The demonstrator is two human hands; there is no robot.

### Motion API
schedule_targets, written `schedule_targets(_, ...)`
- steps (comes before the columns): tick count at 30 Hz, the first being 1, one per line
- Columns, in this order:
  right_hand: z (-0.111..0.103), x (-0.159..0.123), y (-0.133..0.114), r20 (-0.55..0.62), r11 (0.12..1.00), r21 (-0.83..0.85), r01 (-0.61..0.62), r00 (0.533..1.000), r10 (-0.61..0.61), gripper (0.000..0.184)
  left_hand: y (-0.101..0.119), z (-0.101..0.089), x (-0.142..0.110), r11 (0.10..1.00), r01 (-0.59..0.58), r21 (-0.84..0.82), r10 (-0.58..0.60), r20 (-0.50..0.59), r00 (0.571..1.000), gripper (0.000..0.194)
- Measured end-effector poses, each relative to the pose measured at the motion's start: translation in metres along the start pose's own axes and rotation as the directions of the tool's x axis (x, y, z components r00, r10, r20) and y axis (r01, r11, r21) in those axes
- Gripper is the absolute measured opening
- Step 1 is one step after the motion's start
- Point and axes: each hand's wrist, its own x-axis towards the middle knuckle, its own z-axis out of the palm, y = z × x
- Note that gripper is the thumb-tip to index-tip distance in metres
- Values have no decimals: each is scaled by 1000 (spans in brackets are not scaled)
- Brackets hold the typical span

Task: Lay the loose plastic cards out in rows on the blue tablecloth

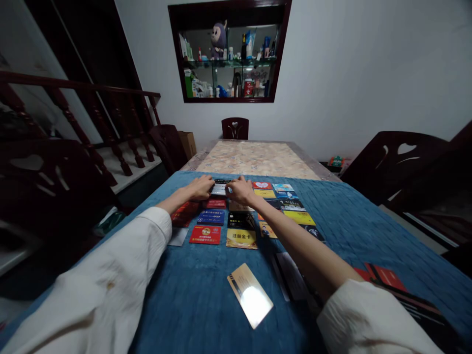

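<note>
Both my hands reach to the far rows of cards laid out on a blue cloth [184, 300]. A silver-white card [219, 190] lies between them, just in front of a black card [222, 181]. My left hand [201, 188] has its fingers curled at the silver-white card's left edge. At its right edge, the thumb and fingers of my right hand [240, 191] are pinched together. Nearer me are a blue card [211, 217], a red card [205, 235], a black VIP card [241, 221] and a gold card [241, 238]. My right forearm hides part of the layout.
A loose gold card [250, 295] lies close to me, with a dark card [289, 276] beside it. Red cards [385, 275] lie at the right. The bare patterned tabletop [250, 157] shows beyond the cloth. Chairs [235, 129] stand around the table.
</note>
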Motion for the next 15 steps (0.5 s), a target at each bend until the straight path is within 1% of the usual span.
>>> schedule_targets(4, 6, 9, 1, 40, 1000, 0, 0, 999, 0, 28, -2, 5, 8, 1000, 25, -6, -24, 43, 999, 42)
schedule_targets(7, 7, 14, 2, 84, 1000, -5, -10, 996, 11, 29, -5, 10, 17, 999, 43, 4, -43, 83, 996, 44)
schedule_targets(10, 7, 18, 1, 123, 1000, -11, -23, 992, 24, 32, -9, 14, 25, 998, 61, 16, -62, 123, 990, 41)
schedule_targets(15, 11, 24, 0, 146, 1000, -3, -21, 989, 21, 35, -14, 17, 32, 998, 61, 26, -65, 155, 986, 41)
